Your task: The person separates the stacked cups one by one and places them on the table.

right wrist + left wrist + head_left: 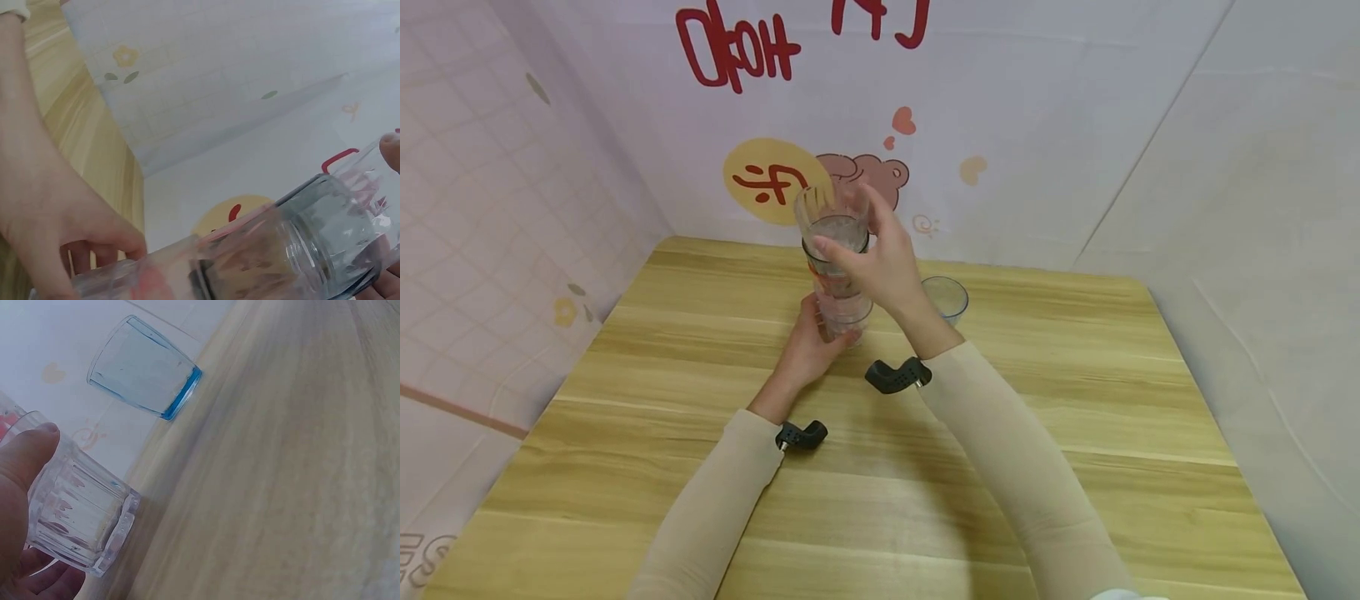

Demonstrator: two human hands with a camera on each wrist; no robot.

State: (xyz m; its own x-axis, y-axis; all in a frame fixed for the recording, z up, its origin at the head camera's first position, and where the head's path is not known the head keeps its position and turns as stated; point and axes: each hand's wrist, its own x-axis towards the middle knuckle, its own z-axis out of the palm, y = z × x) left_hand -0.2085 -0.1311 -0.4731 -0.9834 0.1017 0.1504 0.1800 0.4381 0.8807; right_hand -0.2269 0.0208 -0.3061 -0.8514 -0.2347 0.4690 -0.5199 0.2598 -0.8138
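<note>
A tall stack of clear glasses (841,287) stands upright near the back of the table. Low on the stack, my left hand (805,348) grips the bottom glass (84,515), thumb on one side and fingers round the other. My right hand (887,265) holds the top glass (829,210) between thumb and fingers. Just beneath it is a dark-rimmed glass (328,215). Whether the top glass rests fully inside the one below cannot be told. A single glass with a blue base (147,372) stands apart, to the right of the stack.
The wooden table (880,508) reaches back to a white printed wall cloth (1030,108). More cloth hangs along the left and right sides. Black wrist mounts (895,375) sit on both sleeves.
</note>
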